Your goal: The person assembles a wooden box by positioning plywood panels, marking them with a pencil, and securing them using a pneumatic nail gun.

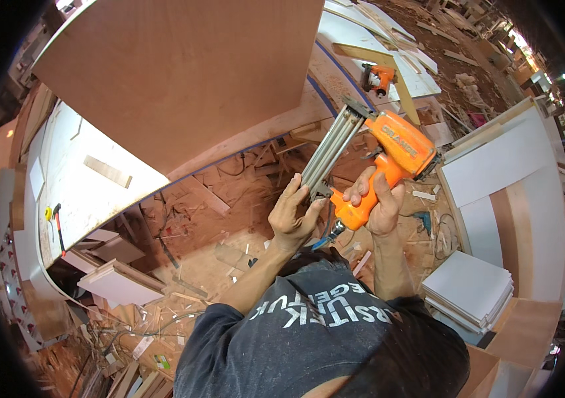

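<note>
An orange pneumatic nail gun (401, 139) is held up in front of my chest, tilted, its long silver magazine (335, 146) slanting down to the left. My right hand (386, 207) is wrapped round its orange handle, fingers near the trigger. At the lower end of the magazine, my left hand (293, 213) grips the metal, thumb on one side and fingers on the other. A blue air hose (325, 240) joins the base of the handle at a metal fitting. Whether nails sit inside the magazine cannot be made out.
Ahead, a large brown panel (183, 73) rests on a white worktop (97, 205). A hammer (59, 229) and yellow tape measure (48, 213) lie at left. Another orange nail gun (382, 78) lies far right. Stacked white boards (468, 285) stand near right; offcuts and hoses litter the floor.
</note>
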The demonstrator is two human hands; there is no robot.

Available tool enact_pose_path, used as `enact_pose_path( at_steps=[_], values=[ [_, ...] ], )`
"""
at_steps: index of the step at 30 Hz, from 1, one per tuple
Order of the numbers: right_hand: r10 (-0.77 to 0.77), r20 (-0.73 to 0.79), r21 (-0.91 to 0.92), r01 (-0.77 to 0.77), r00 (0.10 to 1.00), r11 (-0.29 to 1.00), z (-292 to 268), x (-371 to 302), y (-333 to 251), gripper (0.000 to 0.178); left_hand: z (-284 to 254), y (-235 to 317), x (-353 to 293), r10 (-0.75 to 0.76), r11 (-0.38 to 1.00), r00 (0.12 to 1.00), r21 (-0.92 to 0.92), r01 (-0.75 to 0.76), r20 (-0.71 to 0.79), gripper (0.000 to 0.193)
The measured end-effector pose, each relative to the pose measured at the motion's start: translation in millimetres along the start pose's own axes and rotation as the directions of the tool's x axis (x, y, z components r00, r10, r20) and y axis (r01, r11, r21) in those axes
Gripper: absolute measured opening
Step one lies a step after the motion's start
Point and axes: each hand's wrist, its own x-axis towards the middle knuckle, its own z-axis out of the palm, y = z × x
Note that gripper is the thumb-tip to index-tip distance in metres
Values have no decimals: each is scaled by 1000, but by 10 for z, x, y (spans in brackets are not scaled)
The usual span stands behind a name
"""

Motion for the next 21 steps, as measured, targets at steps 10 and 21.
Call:
enact_pose_path(
  at_steps=[10,21],
  values=[
    [-216,-10,-223,208,976,952,-623,-176,-772,23,44,-254,-570,-365,809,742,-203,551,562,36],
    [-122,-351,-833,-250,928,493,-1613,-824,-702,33,1909,135,-94,-347,-351,-4,-126,928,938,79]
  ],
)
